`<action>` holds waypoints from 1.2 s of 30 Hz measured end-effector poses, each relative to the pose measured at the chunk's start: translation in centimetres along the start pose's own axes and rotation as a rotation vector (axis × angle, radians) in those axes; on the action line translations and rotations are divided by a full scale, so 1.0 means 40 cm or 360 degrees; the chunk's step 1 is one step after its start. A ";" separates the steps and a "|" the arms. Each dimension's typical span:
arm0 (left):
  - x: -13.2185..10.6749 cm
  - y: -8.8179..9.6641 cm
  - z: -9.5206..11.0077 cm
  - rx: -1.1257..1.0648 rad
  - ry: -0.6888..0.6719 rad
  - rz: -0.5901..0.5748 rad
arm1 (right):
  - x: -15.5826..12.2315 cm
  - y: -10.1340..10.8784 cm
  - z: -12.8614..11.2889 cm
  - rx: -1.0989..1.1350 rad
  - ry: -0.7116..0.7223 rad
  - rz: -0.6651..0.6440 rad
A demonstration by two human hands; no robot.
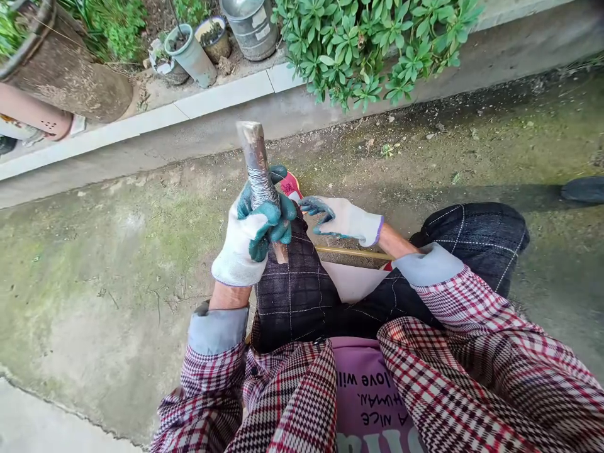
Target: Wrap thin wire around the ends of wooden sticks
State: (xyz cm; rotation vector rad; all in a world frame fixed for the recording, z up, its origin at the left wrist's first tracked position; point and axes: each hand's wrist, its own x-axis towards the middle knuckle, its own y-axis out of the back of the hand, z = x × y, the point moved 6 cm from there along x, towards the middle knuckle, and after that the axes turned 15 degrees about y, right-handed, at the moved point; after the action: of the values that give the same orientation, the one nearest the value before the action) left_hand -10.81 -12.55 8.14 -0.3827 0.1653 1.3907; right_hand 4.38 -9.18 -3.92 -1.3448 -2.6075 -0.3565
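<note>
hands (343,220): teal-coated white gloves (238,248) | sleeves (210,371): red-black-white check, grey cuffs (218,330) | trousers (292,296): dark, white grid | top (361,402): purple, lettered

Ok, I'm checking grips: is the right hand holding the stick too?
No, the right hand is apart from the stick, which the left hand grips.

We are outdoors, in what looks like a home's garden yard: we see mossy ground (117,251), a low wall (198,135) edged with pale tiles (226,96), a leafy shrub (368,44) overhanging it, and behind the tiles a metal bucket (252,31), a pale green pot (194,60) and a big brown pot (70,72).
</note>
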 end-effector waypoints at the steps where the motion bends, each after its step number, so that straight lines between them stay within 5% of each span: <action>1: 0.007 -0.001 -0.006 0.0035 0.0024 0.0021 | -0.001 -0.005 -0.027 0.0130 0.0013 -0.0022; 5: 0.047 0.028 -0.043 0.0151 0.0115 0.0213 | -0.042 0.023 -0.105 0.0303 -0.0105 0.0171; 10: 0.081 0.078 -0.084 0.0175 0.0198 0.0380 | -0.102 0.049 -0.078 0.0283 -0.0251 0.0170; 14: 0.077 0.056 -0.088 0.0222 0.0262 0.0324 | -0.096 0.087 -0.003 0.0019 -0.0248 0.0413; 18: 0.068 0.025 -0.092 0.0301 0.0317 0.0280 | -0.066 0.111 0.003 -0.0082 -0.0065 0.0657; 25: 0.049 -0.030 -0.124 0.0407 0.0431 0.0016 | -0.025 0.070 -0.061 -0.0098 0.0164 0.0523; 30: 0.032 -0.065 -0.130 0.0454 0.0547 -0.0171 | -0.031 0.038 -0.050 -0.0070 0.0089 0.0313; 36: 0.040 -0.050 -0.128 0.0416 0.0569 -0.0158 | -0.076 0.041 -0.046 0.0321 -0.0063 0.0514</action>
State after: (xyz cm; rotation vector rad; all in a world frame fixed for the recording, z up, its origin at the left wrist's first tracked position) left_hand -8.01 -13.16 3.18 -0.4124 0.6073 1.1758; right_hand 7.57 -11.14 -2.79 -1.6737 -2.3231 -0.0170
